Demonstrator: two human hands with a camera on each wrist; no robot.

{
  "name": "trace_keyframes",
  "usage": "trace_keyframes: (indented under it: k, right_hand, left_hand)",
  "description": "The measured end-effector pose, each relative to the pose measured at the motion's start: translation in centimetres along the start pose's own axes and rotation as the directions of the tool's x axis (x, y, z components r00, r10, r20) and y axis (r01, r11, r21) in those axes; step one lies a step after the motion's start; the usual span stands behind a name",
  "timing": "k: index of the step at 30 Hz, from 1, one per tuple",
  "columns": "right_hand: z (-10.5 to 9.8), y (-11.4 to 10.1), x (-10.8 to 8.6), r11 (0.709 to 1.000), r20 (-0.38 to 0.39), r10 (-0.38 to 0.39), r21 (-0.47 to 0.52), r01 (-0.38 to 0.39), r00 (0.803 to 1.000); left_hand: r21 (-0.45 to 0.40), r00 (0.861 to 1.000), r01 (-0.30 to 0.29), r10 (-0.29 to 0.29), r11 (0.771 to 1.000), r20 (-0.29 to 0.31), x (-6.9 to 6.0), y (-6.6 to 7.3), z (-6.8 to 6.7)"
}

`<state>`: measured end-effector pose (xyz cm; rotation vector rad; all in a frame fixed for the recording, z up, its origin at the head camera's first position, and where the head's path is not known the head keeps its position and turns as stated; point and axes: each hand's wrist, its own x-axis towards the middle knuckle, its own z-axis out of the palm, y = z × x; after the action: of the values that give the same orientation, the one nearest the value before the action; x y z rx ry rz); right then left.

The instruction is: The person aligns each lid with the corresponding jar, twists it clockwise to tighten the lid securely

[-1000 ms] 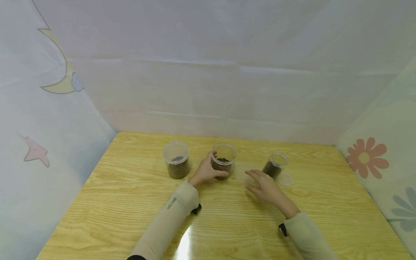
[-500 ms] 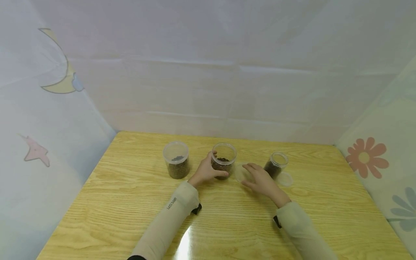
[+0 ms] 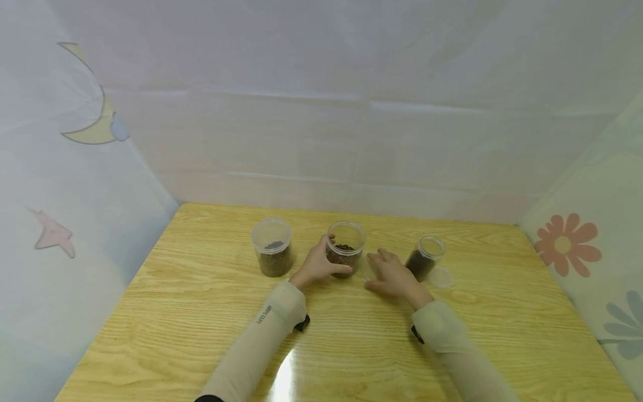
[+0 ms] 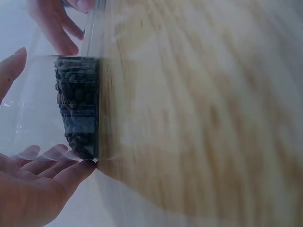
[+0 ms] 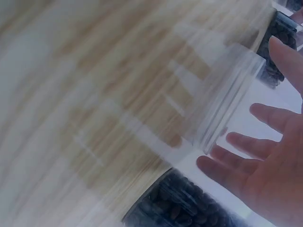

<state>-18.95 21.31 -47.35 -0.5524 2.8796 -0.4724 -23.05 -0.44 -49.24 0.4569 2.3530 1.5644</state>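
Shifted leftward since the earlier frames, the right hand [image 3: 394, 274] spreads its fingers wide at a large clear lid [image 5: 227, 97]; contact cannot be told. The left hand [image 3: 316, 263] grips the middle jar [image 3: 344, 259], upright on the wooden table [image 3: 176, 312]. Leftward stands another partly filled jar [image 3: 275, 261]; rightward, a narrower jar [image 3: 420, 263] beside a small lid [image 3: 442, 277].
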Motion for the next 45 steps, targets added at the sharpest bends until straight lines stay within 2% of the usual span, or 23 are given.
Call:
trace_keyframes:
  k: [6,16,20,25,32,39,45]
  right_hand:
    - [0.3,0.1,0.4,0.998,0.032,0.035,-0.046,-0.034,0.999]
    - [0.4,0.0,1.0,0.996,0.006,0.056,-0.077,-0.055,0.998]
    - [0.4,0.0,1.1,0.996,-0.007,0.062,-0.066,-0.063,0.998]
    - [0.4,0.1,1.0,0.996,-0.036,0.07,-0.055,-0.072,0.997]
    - [-0.1,-0.1,0.1,0.995,-0.091,0.096,-0.01,-0.097,0.991]
    - [-0.5,-0.3,-1.6,1.0,-0.205,0.025,0.008,-0.024,0.978]
    - [-0.8,-0.5,-2.6,0.999,-0.264,-0.048,-0.003,0.049,0.963]
  left_hand:
    - [-0.001,1.0,-0.008,0.008,1.0,0.004,0.0,-0.2,0.0]
    - [0.002,1.0,-0.002,0.002,1.0,-0.008,0.0,0.1,-0.2]
    - [0.028,1.0,-0.004,0.005,1.0,-0.016,0.1,0.1,-0.2]
    - [0.014,1.0,0.011,-0.011,1.0,-0.021,-0.1,0.2,-0.4]
    - [0.043,0.999,0.012,-0.01,0.999,-0.035,-0.5,-0.1,-0.7]
    - [0.066,0.999,-0.01,0.013,0.998,-0.044,-1.3,0.2,-0.9]
    - [0.151,0.998,-0.044,0.051,0.988,-0.044,-2.5,0.7,-0.9]
